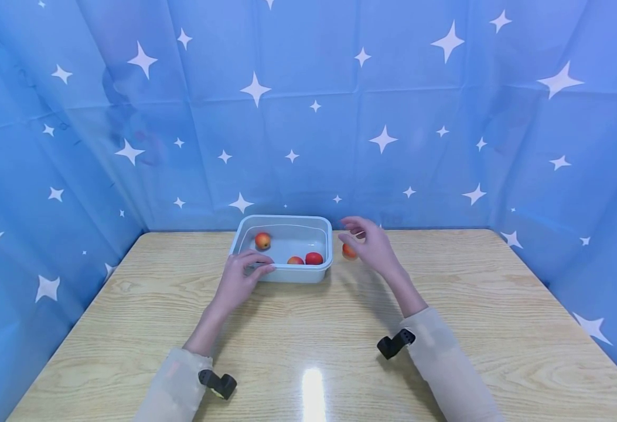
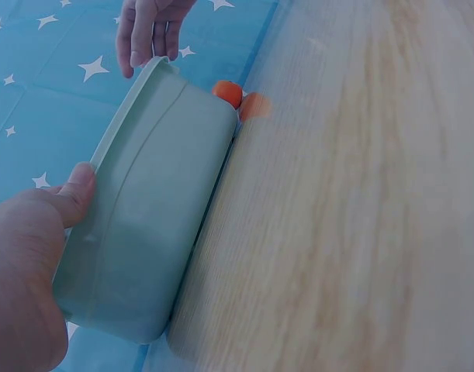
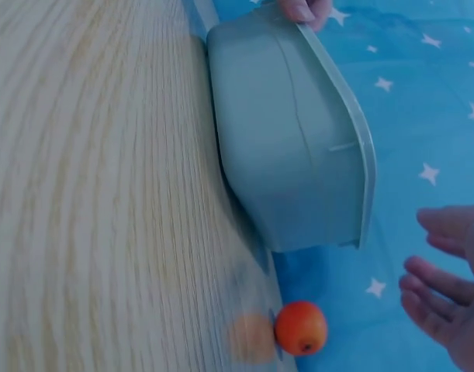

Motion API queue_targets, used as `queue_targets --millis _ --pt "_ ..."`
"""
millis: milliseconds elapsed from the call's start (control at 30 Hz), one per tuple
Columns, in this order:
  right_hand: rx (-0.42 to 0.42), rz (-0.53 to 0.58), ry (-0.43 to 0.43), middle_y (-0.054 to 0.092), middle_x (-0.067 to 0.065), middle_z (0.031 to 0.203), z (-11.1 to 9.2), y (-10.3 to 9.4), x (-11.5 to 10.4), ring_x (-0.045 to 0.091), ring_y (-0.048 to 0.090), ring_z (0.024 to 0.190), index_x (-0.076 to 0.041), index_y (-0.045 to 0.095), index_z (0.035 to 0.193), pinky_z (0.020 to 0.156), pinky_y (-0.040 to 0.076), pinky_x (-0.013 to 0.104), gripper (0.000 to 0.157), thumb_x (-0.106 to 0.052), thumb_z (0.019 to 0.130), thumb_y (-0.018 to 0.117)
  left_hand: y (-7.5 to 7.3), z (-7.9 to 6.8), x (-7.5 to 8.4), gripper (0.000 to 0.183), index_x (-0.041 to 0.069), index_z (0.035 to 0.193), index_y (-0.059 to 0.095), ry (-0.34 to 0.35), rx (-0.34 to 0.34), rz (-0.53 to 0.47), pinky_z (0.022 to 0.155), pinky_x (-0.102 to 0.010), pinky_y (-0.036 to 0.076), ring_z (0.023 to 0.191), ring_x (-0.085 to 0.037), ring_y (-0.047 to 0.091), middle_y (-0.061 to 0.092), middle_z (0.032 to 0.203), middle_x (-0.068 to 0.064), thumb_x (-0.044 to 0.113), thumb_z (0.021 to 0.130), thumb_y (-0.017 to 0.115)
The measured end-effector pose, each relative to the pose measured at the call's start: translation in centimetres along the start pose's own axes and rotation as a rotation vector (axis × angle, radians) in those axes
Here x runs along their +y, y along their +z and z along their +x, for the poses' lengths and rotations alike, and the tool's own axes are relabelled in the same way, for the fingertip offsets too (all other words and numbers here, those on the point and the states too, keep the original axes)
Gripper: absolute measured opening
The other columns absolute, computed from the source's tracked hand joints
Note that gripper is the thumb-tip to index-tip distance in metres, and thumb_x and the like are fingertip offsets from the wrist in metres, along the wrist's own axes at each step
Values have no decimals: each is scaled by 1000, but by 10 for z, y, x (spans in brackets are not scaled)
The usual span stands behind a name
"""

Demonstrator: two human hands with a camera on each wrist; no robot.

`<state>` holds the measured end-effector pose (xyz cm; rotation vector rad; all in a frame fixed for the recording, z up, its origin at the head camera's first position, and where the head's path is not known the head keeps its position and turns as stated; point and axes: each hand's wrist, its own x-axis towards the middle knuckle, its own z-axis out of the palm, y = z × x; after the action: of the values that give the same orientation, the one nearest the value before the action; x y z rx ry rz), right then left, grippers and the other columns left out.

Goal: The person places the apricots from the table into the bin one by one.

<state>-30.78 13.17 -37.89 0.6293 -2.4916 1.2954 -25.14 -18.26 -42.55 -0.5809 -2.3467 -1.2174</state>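
Note:
A light blue plastic bin (image 1: 292,274) stands at the back of the table. Inside it are a red-yellow apple (image 1: 263,240) at the back left, another apple (image 1: 295,260) by the front wall, and a plainer red round fruit (image 1: 314,258). My left hand (image 1: 241,276) pinches the bin's rim near the front left corner, thumb (image 2: 82,180) outside and fingers over the edge. Just right of the bin, an orange-red apple (image 3: 301,328) sits on the table. Above and beside it, my right hand (image 1: 370,242) hovers with fingers spread and nothing in it.
The wooden table (image 1: 297,328) reaches back to a blue curtain (image 1: 308,117) with white stars. Curtains also close off the left and right sides. Each sleeve cuff carries a small black camera (image 1: 396,343).

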Motion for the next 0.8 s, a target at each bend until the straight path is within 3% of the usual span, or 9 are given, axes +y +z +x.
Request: queue_targets --millis 533,800 --pt "-25 -60 49 59 20 136 0 0 25 40 54 122 0 59 136 102 43 52 46 -18 96 72 0 0 -1 7 11 93 79 -6 -2 8 87 -41 35 94 -19 65 73 93 0 14 87 80" --pt "-120 -123 74 51 21 146 -2 3 40 40 43 137 1 51 144 111 34 54 55 -18 96 70 0 0 0 8 11 94 79 -10 1 17 87 -41 35 94 -19 65 73 93 1 14 87 80"
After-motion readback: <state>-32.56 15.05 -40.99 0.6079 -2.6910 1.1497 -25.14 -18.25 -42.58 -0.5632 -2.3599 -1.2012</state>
